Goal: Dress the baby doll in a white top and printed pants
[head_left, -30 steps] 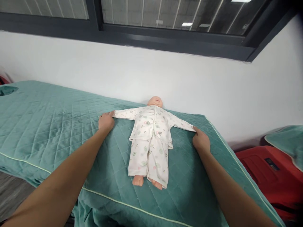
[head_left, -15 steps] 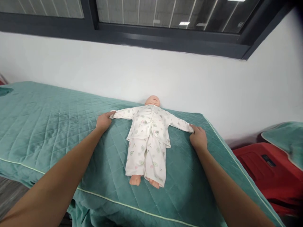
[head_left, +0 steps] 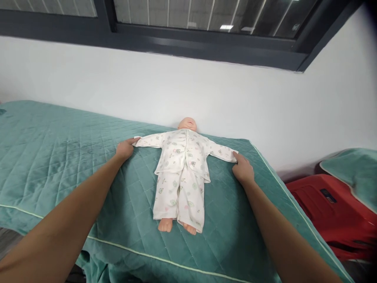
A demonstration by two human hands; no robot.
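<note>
A baby doll [head_left: 187, 123] lies on its back, head toward the wall and bare feet toward me. It wears a white printed pajama top [head_left: 183, 151] and matching pants [head_left: 179, 196]. Both sleeves are stretched out to the sides. My left hand [head_left: 125, 149] pinches the cuff of the sleeve on the left. On the other side, my right hand [head_left: 244, 168] pinches the cuff of the right sleeve. No doll hands show at the cuffs.
Under the doll is a green quilted cover [head_left: 126, 220] with pale piping. A white wall [head_left: 147, 86] and a dark window frame [head_left: 176, 43] rise behind. At the right stands a red plastic object [head_left: 332, 208] with a green cloth [head_left: 353, 173] over it.
The whole view has shifted slightly, so everything appears a little further left. Both hands keep their hold on the cuffs, and the doll lies as before.
</note>
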